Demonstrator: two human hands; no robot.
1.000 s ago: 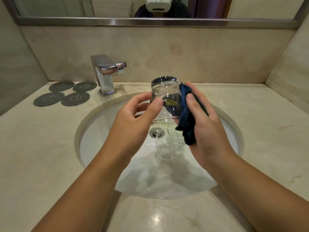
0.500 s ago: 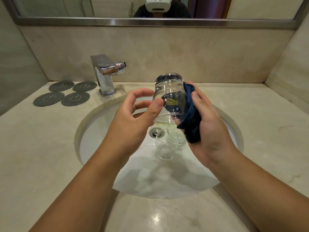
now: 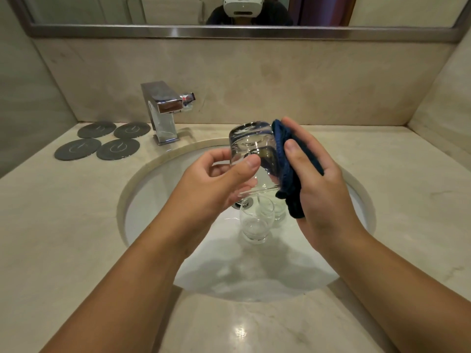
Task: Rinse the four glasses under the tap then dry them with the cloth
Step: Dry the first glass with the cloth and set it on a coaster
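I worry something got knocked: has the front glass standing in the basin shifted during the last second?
No. The front glass stands where it did, upright, just on the near side of the drain.

We count four coasters [image 3: 77, 149], one tap [image 3: 163, 110], one cloth [image 3: 288, 159], one sink [image 3: 150, 197], one mirror [image 3: 165, 8], a left hand [image 3: 216, 184] and a right hand [image 3: 323, 200]. We see one glass [image 3: 252, 146] raised and at least two glasses [image 3: 254, 225] in the sink, overlapping.

No writing I can read.
Far left of my fingers [image 3: 216, 155], each grey coaster [image 3: 118, 149] bears a pale emblem, too small to read.
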